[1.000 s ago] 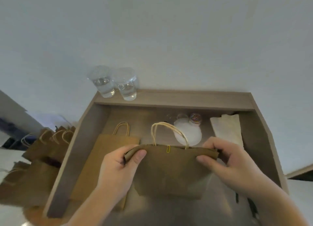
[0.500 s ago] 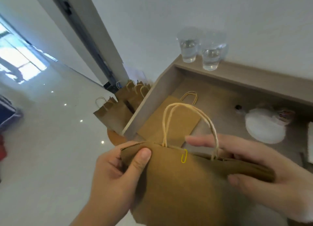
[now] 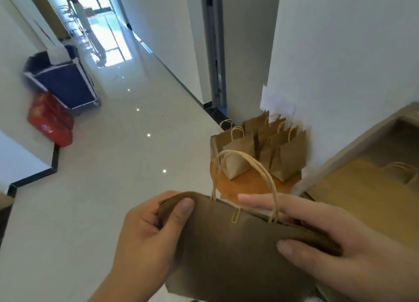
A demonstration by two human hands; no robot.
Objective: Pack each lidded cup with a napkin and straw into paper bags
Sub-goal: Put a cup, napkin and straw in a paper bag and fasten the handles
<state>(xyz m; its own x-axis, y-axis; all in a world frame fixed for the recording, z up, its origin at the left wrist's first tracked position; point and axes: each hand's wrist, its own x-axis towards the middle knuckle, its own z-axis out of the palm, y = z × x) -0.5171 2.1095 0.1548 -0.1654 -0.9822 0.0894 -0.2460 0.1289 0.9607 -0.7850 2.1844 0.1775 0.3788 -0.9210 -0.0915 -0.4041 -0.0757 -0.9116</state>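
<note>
The clipped paper bag, its mouth closed by a yellow paperclip, is gripped at each top corner by the left hand and right hand. Several filled-looking bags crowd the round stool beyond; flat bags wait in the tray, so more packing seems left.

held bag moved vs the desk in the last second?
Yes. The bag, in the left hand and right hand, has gone left off the desk, toward the packed bags on the stool.
</note>
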